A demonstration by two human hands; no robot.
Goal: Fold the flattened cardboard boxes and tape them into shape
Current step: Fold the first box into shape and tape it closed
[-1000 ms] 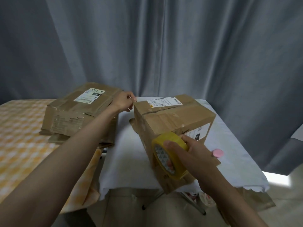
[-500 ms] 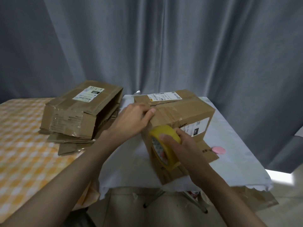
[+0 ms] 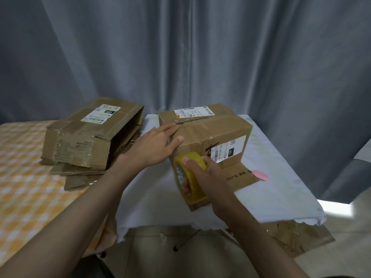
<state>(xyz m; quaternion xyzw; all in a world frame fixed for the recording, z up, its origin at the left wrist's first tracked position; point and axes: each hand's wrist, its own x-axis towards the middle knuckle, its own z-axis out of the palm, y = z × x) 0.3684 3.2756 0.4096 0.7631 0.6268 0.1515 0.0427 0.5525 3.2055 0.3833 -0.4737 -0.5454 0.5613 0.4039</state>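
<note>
place: room in a home, makeshift packing corner | backdrop: full-height grey curtain (image 3: 200, 57) | in front of curtain: small folding table (image 3: 281, 197) under white cloth | left of that table: surface with orange-checked cloth (image 3: 24, 187) | used shipping boxes (image 3: 90, 141) piled there

Grey curtain (image 3: 200, 57) behind; pink object (image 3: 260, 175) (small, flat) on white cloth (image 3: 281, 187)

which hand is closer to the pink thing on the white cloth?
Right. The right hand grips the tape roll at the box's near end, a flap away from the pink object. The left hand rests on the box's far-left corner.
</note>
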